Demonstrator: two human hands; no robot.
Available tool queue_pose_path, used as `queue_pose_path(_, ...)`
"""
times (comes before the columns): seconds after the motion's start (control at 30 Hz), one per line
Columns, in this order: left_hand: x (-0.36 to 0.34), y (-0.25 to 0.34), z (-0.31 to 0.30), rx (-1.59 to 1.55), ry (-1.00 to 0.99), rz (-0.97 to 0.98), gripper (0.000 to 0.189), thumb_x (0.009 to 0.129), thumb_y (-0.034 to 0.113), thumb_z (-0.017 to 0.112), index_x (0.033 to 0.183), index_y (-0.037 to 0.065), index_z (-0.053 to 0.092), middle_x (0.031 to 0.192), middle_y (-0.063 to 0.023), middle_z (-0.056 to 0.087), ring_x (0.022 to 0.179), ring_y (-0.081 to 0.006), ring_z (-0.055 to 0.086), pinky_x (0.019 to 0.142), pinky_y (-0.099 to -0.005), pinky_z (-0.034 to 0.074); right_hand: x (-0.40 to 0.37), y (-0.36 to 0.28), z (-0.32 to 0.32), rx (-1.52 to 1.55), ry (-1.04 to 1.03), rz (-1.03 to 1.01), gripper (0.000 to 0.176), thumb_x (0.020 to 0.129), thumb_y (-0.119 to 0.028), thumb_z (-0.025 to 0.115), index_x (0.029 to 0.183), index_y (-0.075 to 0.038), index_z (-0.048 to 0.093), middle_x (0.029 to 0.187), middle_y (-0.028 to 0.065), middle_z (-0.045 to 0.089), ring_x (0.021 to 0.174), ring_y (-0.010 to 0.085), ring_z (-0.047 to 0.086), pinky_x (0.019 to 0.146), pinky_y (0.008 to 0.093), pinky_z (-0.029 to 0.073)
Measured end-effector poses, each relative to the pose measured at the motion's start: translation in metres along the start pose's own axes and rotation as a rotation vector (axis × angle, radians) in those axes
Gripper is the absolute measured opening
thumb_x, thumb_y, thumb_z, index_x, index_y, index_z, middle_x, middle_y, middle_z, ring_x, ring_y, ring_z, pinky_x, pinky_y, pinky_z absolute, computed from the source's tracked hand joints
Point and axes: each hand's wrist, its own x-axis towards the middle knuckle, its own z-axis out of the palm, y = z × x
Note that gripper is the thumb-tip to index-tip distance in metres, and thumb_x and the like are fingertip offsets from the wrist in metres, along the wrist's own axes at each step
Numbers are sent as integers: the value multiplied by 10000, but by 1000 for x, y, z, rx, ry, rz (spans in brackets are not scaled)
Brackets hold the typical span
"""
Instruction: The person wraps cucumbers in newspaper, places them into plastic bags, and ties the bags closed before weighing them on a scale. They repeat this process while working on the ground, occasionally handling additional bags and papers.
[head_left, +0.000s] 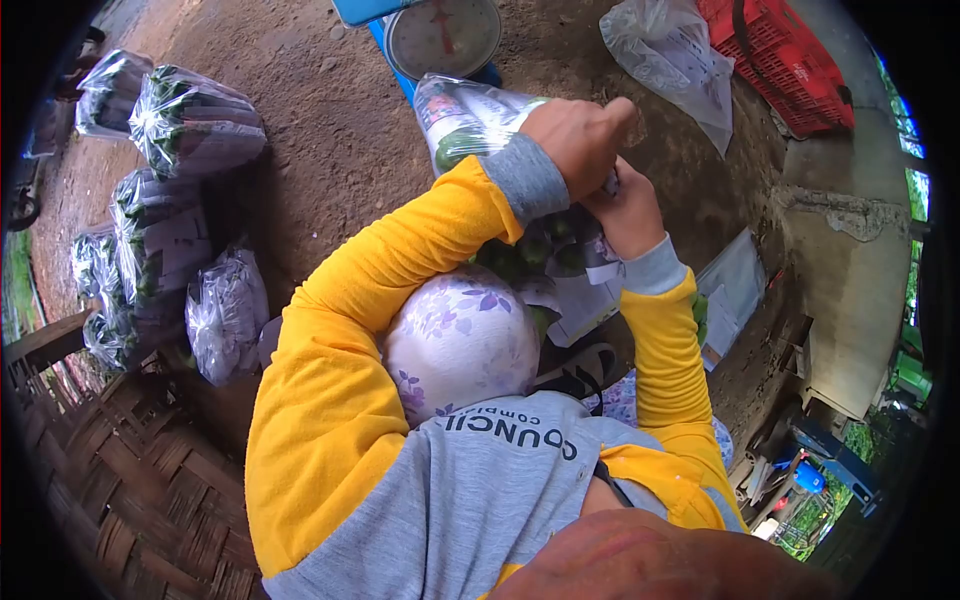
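Two bare hands meet at the neck of a filled bag

The left hand (572,142) is closed in a fist, its grip apparently on the gathered neck of a clear, glossy plastic bag (462,118) holding smooth green produce (458,148); the right hand (630,212) is close below it, fingers curled inward, though how tightly they close and what they pinch I cannot tell. The bag is in front of the person, near the lower edge of the blue stand (393,62) under the round-faced scale (443,36).

The work looks like closing the bag; it would go best with the film gathered evenly, the left grip snug just above the contents and the right working close to it, as thin plastic slips when loosely bunched; a gentle pull would suit it, since a hard tug could split the film.

The filled clear bags (196,122) towards the left edge of the floor (318,125) are crinkled and shiny; the floor is rough brown earth; the red crate (790,75) by its upper right corner is rigid, slatted plastic; the purple-flowered white cloth (465,335) is soft, drawn smoothly over a rounded form.
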Motion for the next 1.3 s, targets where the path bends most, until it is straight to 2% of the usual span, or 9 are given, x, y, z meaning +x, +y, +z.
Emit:
queue_pose_path(0.13,-1,-16,-8,-99,95,-26,119,692,39,526,793,60,468,592,-166,522,594,-357,553,521,-418,432,-4,1,5,140,-58,-15,529,727,-178,660,1179,4,456,1032,128,579,957,162,539,825,278,406)
queue_pose_path(0.23,-4,-28,-11,-116,164,-31,166,671,19,539,808,54,452,590,-167,514,594,-362,549,520,-421,426,-42,4,6,147,-21,-272,778,662,-206,714,1302,-16,315,1141,181,525,994,248,557,837,312,428)
queue_pose_path(0.3,-4,-30,-12,-72,175,-86,159,676,21,534,809,56,455,598,-167,519,598,-363,550,524,-422,428,-67,15,10,-98,-25,-195,913,637,-150,724,1360,-35,179,1221,178,461,1047,250,525,868,312,413)
queue_pose_path(0.33,-4,-31,-10,-67,178,-84,156,686,37,538,816,61,454,615,-163,531,608,-363,553,533,-420,436,-74,25,20,236,43,-42,803,662,-144,715,1322,-10,278,1157,173,513,1012,245,547,847,309,425)
queue_pose_path(0.57,0,-25,-6,-3,132,-54,133,715,71,543,820,78,462,646,-142,562,612,-342,566,529,-408,445,-52,20,8,-57,141,-284,648,724,-256,696,1248,6,419,966,170,598,873,254,604,767,315,459)
queue_pose_path(0.73,0,-28,-10,51,155,-63,124,714,86,552,805,75,468,636,-137,560,610,-337,566,521,-407,440,-26,17,-9,-301,40,-330,713,684,-333,717,1250,-12,428,1288,188,399,1204,270,385,943,338,340)
queue_pose_path(0.83,0,-31,-11,47,166,-51,128,712,92,552,803,69,466,630,-137,558,611,-335,568,522,-406,441,7,25,-8,122,-67,-446,821,634,-308,760,1282,6,366,1286,164,393,1196,254,387,977,338,316)
queue_pose_path(1.0,3,-45,-12,61,229,-54,140,704,90,556,806,64,462,633,-138,558,612,-334,569,528,-403,447,37,31,2,745,-371,-229,1006,547,-195,821,1334,14,230,1275,133,406,1156,213,426,971,332,342)
queue_pose_path(1.3,2,-62,-11,124,285,-107,148,699,84,561,814,71,468,641,-123,565,610,-326,573,524,-398,447,63,40,11,742,-357,-233,832,610,-97,774,1301,17,323,1185,101,490,1059,174,500,912,297,399)
